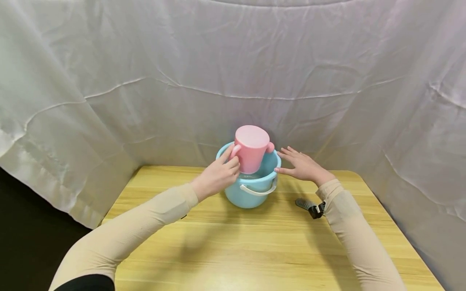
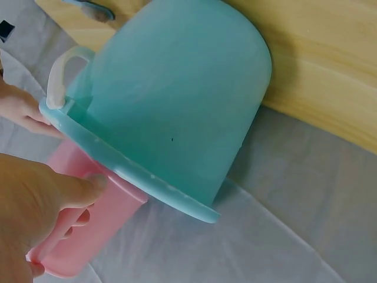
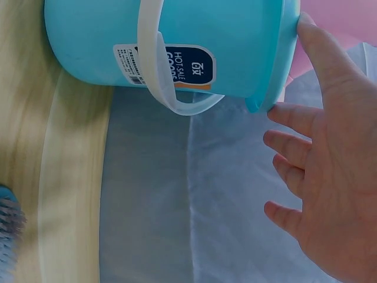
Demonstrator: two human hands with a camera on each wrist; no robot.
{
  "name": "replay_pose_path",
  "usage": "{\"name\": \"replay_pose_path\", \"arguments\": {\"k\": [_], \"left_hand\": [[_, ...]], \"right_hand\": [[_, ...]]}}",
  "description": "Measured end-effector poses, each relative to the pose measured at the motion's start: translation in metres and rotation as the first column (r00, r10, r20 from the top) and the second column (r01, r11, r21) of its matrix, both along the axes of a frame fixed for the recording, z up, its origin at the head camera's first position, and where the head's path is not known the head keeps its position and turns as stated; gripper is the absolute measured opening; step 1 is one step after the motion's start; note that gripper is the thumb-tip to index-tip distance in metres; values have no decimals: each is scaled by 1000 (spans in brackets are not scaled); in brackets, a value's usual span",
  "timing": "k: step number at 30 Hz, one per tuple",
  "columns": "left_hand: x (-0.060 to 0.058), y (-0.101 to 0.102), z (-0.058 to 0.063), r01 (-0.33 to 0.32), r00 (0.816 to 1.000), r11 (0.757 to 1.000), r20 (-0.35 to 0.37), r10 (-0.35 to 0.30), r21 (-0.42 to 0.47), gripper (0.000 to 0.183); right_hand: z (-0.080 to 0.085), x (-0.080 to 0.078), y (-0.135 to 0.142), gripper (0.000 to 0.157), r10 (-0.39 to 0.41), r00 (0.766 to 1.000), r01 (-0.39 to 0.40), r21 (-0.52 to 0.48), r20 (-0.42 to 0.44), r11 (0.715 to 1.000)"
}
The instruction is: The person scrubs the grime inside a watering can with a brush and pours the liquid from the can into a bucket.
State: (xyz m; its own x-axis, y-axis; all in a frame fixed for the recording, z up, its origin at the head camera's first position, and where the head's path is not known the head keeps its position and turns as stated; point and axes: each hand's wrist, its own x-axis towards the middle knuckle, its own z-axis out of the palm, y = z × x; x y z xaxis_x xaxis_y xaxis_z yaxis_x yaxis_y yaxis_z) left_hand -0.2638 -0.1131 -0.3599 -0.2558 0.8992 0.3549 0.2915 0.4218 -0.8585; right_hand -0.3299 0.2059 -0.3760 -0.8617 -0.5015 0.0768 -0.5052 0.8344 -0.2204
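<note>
Over a light blue bucket [image 1: 243,197], a pink handled cup [image 1: 251,155] is tipped upside down, its flat base up and its mouth down inside the rim. My left hand [image 1: 218,173] grips the cup's loop handle; the left wrist view shows fingers curled round it and the thumb along the cup's side. A rounded pink stub sticks out opposite the handle. My right hand [image 1: 300,165] has its fingers spread, with thumb and index fingertips at the bucket's right rim. A pale bail handle [image 3: 154,65] hangs down the bucket's side, partly across a dark label [image 3: 191,63].
The bucket stands toward the back of a wooden table [image 1: 225,246], close to a grey-white curtain [image 1: 204,60] behind. A small brush [image 1: 303,203] lies on the table below the right hand, bristles showing. A black camera piece [image 1: 316,210] sits by the right wrist.
</note>
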Motion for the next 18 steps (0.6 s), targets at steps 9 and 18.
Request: {"name": "replay_pose_path", "arguments": {"k": [9,18], "left_hand": [[0,-9,4,-39,999,998,36,38,42,18],[-3,-21,13,-52,978,978,210,9,200,12]], "right_hand": [[-1,2,-1,79,3,1000,-3,-9,6,1000],[1,4,-1,79,-6,1000,7,-23,17,1000]]}}
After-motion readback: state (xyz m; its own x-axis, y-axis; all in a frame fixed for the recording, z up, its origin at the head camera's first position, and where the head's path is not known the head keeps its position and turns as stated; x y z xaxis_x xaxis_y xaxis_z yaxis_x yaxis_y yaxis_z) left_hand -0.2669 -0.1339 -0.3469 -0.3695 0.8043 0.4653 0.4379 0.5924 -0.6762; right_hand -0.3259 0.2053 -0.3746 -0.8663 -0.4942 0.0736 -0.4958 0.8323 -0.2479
